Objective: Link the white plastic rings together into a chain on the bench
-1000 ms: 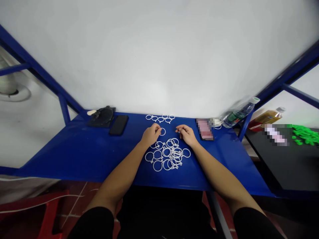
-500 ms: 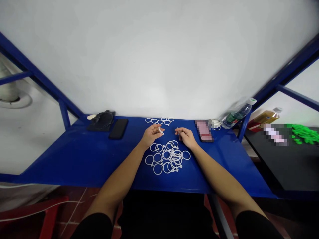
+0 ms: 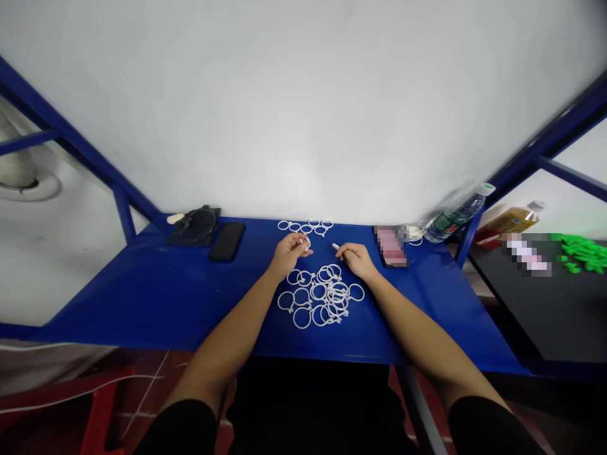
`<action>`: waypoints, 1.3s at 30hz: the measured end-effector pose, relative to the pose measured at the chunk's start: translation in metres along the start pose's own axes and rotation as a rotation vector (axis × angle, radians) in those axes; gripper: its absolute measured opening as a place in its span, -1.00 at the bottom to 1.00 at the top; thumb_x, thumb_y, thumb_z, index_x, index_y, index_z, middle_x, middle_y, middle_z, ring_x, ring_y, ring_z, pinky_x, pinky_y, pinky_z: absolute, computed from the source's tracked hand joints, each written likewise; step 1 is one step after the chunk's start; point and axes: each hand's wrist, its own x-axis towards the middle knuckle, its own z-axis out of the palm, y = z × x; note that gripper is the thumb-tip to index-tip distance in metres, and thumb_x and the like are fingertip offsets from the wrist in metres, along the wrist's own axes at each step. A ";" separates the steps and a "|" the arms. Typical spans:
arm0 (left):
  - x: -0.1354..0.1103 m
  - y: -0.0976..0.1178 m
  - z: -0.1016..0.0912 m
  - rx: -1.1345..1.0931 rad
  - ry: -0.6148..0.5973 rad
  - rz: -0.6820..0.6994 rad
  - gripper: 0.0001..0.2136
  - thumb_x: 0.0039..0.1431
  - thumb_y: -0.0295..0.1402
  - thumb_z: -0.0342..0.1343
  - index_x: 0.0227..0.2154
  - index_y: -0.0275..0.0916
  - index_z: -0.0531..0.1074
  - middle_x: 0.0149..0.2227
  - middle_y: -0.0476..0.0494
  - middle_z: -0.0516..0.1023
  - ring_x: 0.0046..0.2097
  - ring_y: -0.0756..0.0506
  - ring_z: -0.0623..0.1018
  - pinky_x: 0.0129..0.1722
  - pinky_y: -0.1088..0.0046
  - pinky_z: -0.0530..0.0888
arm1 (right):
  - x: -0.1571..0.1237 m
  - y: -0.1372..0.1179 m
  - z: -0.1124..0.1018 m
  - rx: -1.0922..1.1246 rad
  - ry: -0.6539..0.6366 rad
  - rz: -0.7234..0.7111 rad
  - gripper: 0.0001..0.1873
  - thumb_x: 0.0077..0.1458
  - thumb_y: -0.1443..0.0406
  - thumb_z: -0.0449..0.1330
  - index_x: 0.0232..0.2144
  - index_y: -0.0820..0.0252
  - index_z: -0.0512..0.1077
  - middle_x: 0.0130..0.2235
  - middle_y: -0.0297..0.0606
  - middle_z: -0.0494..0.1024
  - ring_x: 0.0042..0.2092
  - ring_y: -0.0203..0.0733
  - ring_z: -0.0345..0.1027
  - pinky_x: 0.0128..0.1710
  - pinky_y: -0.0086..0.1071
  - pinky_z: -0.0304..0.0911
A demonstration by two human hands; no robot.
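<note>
On the blue table (image 3: 142, 291) lies a loose pile of several white plastic rings (image 3: 322, 294), just in front of both hands. My left hand (image 3: 288, 254) is closed in a pinch on a white ring held edge-on above the table. My right hand (image 3: 355, 258) is also pinched, on a small white clip piece that sticks out toward the left hand. A short gap separates the two hands. Behind them, a row of several white rings (image 3: 306, 225) lies against the white wall.
A black phone (image 3: 227, 241) and a dark pouch (image 3: 194, 224) lie at the back left. A second phone (image 3: 391, 246), a coiled white cable and a tipped clear water bottle (image 3: 455, 215) are at the back right. Green parts (image 3: 581, 249) sit on the black bench to the right.
My left hand lifted a white ring off the table and turned it edge-on. My right hand stayed pinched on its small white piece, which now points toward the left hand.
</note>
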 end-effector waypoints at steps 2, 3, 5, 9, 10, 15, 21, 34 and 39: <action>0.000 0.000 -0.001 0.001 0.000 0.015 -0.59 0.04 -0.19 0.42 -0.12 -0.26 0.47 -0.21 -0.13 0.65 -0.24 -0.13 0.71 -0.18 0.29 0.65 | -0.001 0.002 0.002 -0.026 0.028 -0.029 -0.71 0.04 0.35 0.03 -0.41 0.16 0.57 -0.49 -0.34 0.53 -0.46 -0.26 0.36 -0.41 -0.41 0.26; 0.000 0.000 -0.001 0.001 -0.011 0.023 -0.58 0.01 -0.22 0.44 -0.12 -0.26 0.47 -0.17 -0.16 0.66 -0.20 -0.14 0.71 -0.13 0.26 0.65 | -0.001 0.002 0.002 -0.035 0.039 -0.042 -0.71 0.06 0.36 0.03 -0.33 0.16 0.58 -0.46 -0.35 0.56 -0.44 -0.25 0.39 -0.38 -0.40 0.29; -0.001 0.001 0.000 0.000 -0.031 0.035 -0.53 -0.05 -0.27 0.47 -0.09 -0.26 0.47 -0.09 -0.22 0.67 -0.15 -0.15 0.71 -0.06 0.23 0.63 | -0.003 0.003 0.003 -0.058 0.046 -0.062 -0.63 0.10 0.37 0.06 -0.09 0.15 0.54 -0.39 -0.35 0.62 -0.40 -0.23 0.45 -0.33 -0.38 0.34; -0.002 0.002 0.003 0.041 -0.037 0.003 -0.52 -0.02 -0.22 0.45 -0.07 -0.28 0.46 -0.11 -0.26 0.69 -0.29 -0.10 0.69 -0.24 0.31 0.63 | -0.005 -0.001 -0.005 -0.232 0.023 -0.090 -0.56 0.13 0.39 0.10 0.05 0.15 0.50 -0.25 -0.28 0.70 -0.29 -0.18 0.56 -0.23 -0.33 0.41; -0.003 0.003 0.003 0.059 -0.031 -0.001 -0.53 0.00 -0.19 0.43 -0.07 -0.28 0.47 -0.14 -0.25 0.70 -0.36 -0.06 0.66 -0.31 0.35 0.62 | -0.006 -0.003 -0.008 -0.307 0.011 -0.098 -0.60 0.14 0.39 0.11 0.01 0.15 0.54 -0.22 -0.26 0.71 -0.25 -0.15 0.57 -0.19 -0.31 0.42; -0.004 0.009 0.006 0.131 0.033 0.024 -0.62 0.10 -0.11 0.31 -0.14 -0.30 0.54 -0.32 -0.16 0.69 -0.57 0.07 0.46 -0.49 0.48 0.47 | -0.008 -0.016 -0.019 -0.652 -0.090 -0.094 -0.68 0.29 0.33 0.06 -0.13 0.12 0.62 -0.18 -0.24 0.72 -0.18 -0.08 0.60 -0.13 -0.27 0.40; -0.005 0.017 0.008 0.166 0.095 0.018 -0.72 -0.03 -0.21 0.31 -0.28 -0.28 0.59 -0.44 -0.08 0.63 -0.54 0.05 0.41 -0.51 0.51 0.35 | -0.007 -0.013 -0.019 -0.735 0.014 -0.090 -0.66 0.38 0.24 0.04 0.03 0.11 0.56 -0.11 -0.18 0.71 -0.14 -0.04 0.58 -0.11 -0.24 0.39; -0.005 0.019 0.003 0.290 0.162 0.025 -0.80 -0.06 -0.33 0.09 -0.49 -0.23 0.61 -0.50 -0.06 0.59 -0.47 -0.02 0.42 -0.42 0.46 0.33 | -0.009 -0.006 -0.013 -0.441 -0.063 -0.138 -0.68 0.36 0.17 0.11 0.00 0.11 0.58 -0.25 -0.24 0.70 -0.30 -0.13 0.56 -0.23 -0.29 0.40; -0.005 0.017 0.001 0.358 0.126 0.062 -0.76 -0.02 -0.38 0.03 -0.50 -0.23 0.63 -0.49 -0.07 0.61 -0.49 -0.03 0.44 -0.42 0.44 0.35 | 0.006 -0.003 -0.012 -0.480 -0.004 -0.151 -0.70 0.32 0.20 0.14 -0.01 0.14 0.58 -0.15 -0.18 0.68 -0.20 -0.10 0.54 -0.14 -0.25 0.43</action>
